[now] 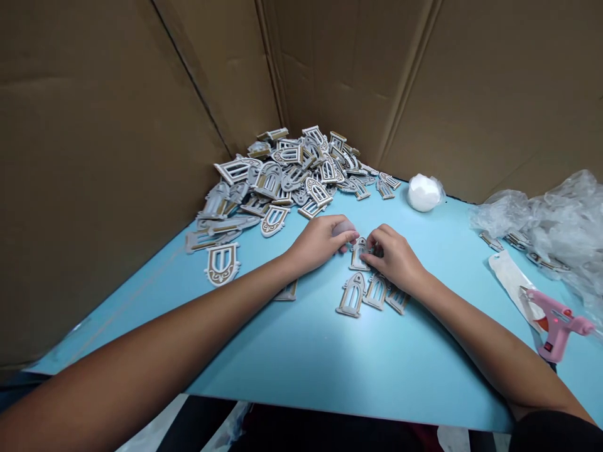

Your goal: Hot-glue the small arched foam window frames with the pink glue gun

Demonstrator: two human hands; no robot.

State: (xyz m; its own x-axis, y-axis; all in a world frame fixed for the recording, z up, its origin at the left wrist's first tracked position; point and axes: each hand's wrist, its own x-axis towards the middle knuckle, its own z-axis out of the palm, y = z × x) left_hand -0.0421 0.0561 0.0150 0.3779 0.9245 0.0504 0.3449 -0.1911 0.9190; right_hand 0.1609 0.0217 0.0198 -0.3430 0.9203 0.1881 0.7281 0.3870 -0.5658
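Observation:
My left hand [320,243] is closed, its thumb and fingers curled around something pale and greyish [343,227] that I cannot make out. Close beside it, my right hand [393,256] pinches the right edge of a small arched window piece [360,256], grey with gold edging, on the table. Just below lie more arched pieces: one larger window piece [352,295], a second window piece [375,291] and a third window piece [397,299], partly under my right hand. Another piece [287,292] is half hidden by my left forearm.
A heap of arched window pieces [282,176] fills the back corner against cardboard walls [339,75]. A single piece [222,264] lies at left. A white wad [424,192] sits behind my right hand. A pink glue gun [558,323] and clear plastic bags [560,213] are at right.

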